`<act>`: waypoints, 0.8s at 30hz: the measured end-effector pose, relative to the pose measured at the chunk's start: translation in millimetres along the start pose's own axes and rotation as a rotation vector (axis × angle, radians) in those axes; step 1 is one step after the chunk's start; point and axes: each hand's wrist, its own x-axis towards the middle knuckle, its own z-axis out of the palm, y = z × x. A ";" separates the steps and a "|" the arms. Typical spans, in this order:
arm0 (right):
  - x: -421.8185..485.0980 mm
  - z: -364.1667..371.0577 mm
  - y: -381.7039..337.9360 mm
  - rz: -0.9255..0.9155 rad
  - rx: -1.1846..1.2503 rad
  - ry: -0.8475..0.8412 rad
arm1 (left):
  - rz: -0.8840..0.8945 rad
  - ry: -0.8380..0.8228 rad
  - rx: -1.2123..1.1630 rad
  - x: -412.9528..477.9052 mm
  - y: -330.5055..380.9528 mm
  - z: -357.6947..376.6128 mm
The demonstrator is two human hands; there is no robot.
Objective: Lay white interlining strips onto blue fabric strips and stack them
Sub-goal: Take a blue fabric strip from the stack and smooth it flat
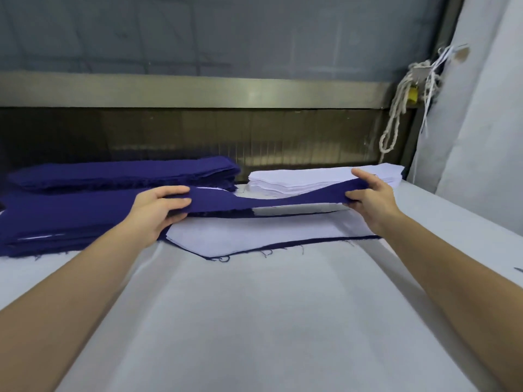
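A blue fabric strip point(254, 200) hangs stretched between my hands, a little above the table. My left hand point(158, 210) grips its left end and my right hand point(370, 198) pinches its right end. Right under it lies a white interlining strip point(254, 236) on top of a blue strip whose frayed edge point(325, 241) shows along the front. A stack of blue strips point(121, 172) sits at the back left. A stack of white interlining strips point(319, 176) sits at the back right. Another pile of blue strips point(56, 219) lies at the left, partly behind my left hand.
The work lies on a pale grey table point(254, 321) that runs toward me. Behind the stacks is a dark machine opening under a metal bar point(198, 90). A knotted white cord point(399, 108) hangs at the back right beside a white drape point(481, 108).
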 end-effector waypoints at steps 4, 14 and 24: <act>-2.5 -23.1 0.9 0.049 -0.150 -0.029 | 0.045 -0.034 0.078 -19.2 -5.0 4.7; -0.4 -39.8 3.9 0.024 -0.456 -0.032 | 0.258 0.120 0.460 -31.2 -20.7 9.4; 2.1 -40.3 12.4 -0.110 -0.553 0.083 | 0.261 0.136 0.469 -25.5 -20.0 -3.0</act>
